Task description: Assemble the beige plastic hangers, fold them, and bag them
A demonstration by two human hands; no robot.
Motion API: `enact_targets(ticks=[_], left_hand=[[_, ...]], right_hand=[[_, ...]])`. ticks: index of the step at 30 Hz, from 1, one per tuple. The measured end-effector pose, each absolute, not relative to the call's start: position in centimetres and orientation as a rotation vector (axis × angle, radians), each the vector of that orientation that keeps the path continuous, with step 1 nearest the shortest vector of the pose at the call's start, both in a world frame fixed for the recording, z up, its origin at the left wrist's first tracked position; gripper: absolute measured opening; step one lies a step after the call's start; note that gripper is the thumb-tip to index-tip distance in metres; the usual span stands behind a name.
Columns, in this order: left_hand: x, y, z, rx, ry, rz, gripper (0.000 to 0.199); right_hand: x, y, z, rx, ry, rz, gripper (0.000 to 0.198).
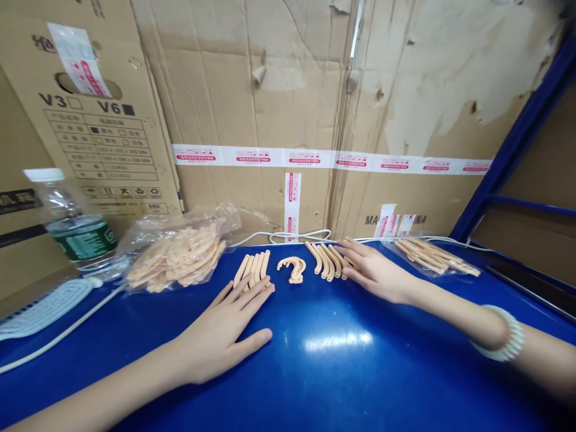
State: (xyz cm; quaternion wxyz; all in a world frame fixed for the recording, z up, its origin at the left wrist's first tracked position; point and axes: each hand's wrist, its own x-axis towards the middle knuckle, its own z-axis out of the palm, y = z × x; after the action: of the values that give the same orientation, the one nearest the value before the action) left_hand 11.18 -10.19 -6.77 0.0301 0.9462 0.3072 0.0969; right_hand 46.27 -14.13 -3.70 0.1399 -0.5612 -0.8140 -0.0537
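Note:
My left hand [225, 321] lies on the blue table with its fingers stretched out and thumb apart. Its fingertips rest over the lower ends of several straight light-wood sticks [258, 264] laid side by side. My right hand [373, 270] reaches in from the right, fingers extended, touching or just over the right end of a row of curved wooden pieces [324, 258]. Between the two rows sits a small stack of hook-shaped wooden pieces [294, 267]. Neither hand grips anything that I can see. Some of the pieces are partly hidden under my fingers.
A clear bag of flat wooden pieces [180, 258] lies at left, near a water bottle [81, 237] and a pale blue hairbrush [49, 306]. Another bag of wooden sticks [434, 255] lies at right, near a dark flat object [531, 291]. White cable [301, 235] runs along the cardboard [252, 108].

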Motion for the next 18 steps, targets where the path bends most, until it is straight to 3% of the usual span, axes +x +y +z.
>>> enact_targets(ticks=[3,6,18], left_hand=[[11.1,-9.7,-7.0,2.933,0.899,0.283,0.065],[11.2,-9.3,-7.2,2.938,0.914,0.282,0.066],[13.6,-8.0,-5.3,2.814,1.136,0.107,0.074]], right_hand=[[48.8,-16.0,-4.2,-1.748,-2.371,-0.25,0.062],[50.1,-16.7,-5.1,-1.796,-2.41,-0.075,0.06],[51.8,-11.9,-7.0,-1.691,-2.33,-0.072,0.058]])
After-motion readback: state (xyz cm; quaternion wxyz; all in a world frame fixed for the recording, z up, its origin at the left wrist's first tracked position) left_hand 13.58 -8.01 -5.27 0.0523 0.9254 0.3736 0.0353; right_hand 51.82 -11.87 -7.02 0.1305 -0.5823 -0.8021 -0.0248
